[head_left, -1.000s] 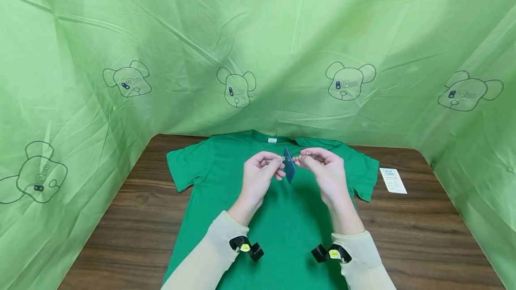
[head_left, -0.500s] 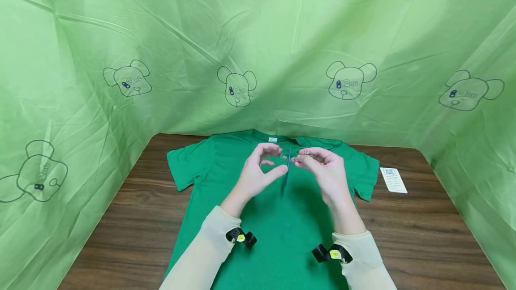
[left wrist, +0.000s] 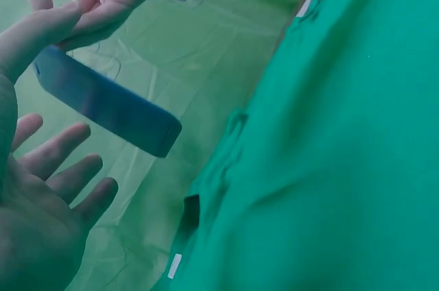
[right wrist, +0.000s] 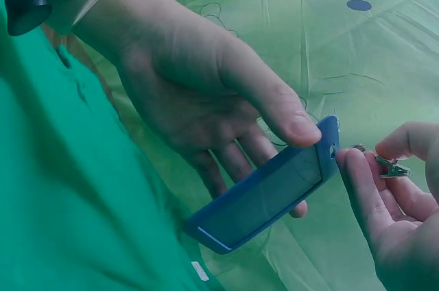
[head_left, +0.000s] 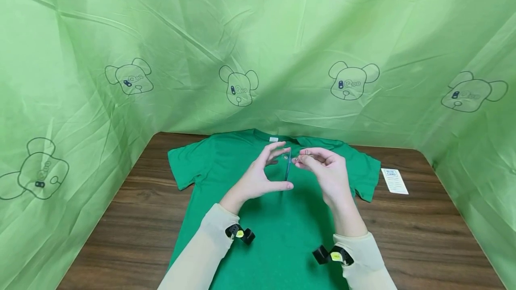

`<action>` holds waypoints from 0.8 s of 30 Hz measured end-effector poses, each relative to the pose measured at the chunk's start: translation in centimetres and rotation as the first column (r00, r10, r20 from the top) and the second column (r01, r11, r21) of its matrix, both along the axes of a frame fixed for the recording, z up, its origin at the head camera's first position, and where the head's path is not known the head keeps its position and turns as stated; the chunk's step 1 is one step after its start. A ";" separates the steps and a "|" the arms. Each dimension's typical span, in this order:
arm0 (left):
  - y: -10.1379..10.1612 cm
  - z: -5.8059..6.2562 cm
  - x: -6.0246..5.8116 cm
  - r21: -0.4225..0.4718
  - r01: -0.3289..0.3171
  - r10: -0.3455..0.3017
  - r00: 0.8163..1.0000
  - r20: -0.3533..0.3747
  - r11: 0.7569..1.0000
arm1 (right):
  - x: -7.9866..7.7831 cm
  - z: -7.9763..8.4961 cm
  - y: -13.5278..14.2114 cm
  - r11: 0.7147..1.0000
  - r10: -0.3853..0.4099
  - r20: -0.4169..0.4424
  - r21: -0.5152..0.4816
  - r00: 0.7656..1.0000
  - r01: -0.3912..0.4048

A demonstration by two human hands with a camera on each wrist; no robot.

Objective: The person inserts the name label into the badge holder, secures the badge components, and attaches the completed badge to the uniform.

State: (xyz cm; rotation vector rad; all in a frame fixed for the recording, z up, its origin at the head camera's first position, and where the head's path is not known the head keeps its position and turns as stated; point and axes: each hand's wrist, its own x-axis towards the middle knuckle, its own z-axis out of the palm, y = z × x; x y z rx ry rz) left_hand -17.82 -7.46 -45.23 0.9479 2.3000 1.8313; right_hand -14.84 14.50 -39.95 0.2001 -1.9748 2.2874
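Note:
A blue card holder (head_left: 288, 167) with a clear window (right wrist: 264, 191) and a slot near one end is held up edge-on between both hands. My left hand (head_left: 258, 177) is spread around it, fingers and thumb straight. In the head view the fingertips overlap its upper end and the thumb reaches past its lower end. My right hand (head_left: 331, 173) pinches a small metal badge clip (right wrist: 394, 167) beside the slotted end. A round metal snap (right wrist: 359, 147) shows between the right fingertips and the slot. Part of the clip's strap is hidden by the fingers.
A green T-shirt (head_left: 278, 236) lies spread on the dark wooden table (head_left: 419, 232) beneath the hands. A white printed card (head_left: 394, 181) lies beside its right sleeve. Light green cloth (head_left: 282, 26) with printed bear heads encloses the back and sides.
My left hand has let go of the snap by the holder and spread its fingers, the thumb moving down and right past the holder's lower end. The holder has turned edge-on; my right hand barely moved.

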 end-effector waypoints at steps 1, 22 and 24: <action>-0.1 -0.1 0.0 0.002 0.003 -0.003 1.000 0.009 1.000 | 0.0 0.0 0.0 1.000 0.002 -0.002 -0.003 1.000 -0.002; 0.0 0.4 0.4 0.041 0.014 -0.016 0.999 0.040 0.999 | -0.2 -0.1 0.4 1.000 0.006 0.004 -0.006 1.000 -0.005; 0.0 0.5 0.4 0.039 0.016 -0.018 0.999 0.043 0.999 | -0.3 -0.2 0.5 1.000 0.006 0.008 -0.002 1.000 -0.006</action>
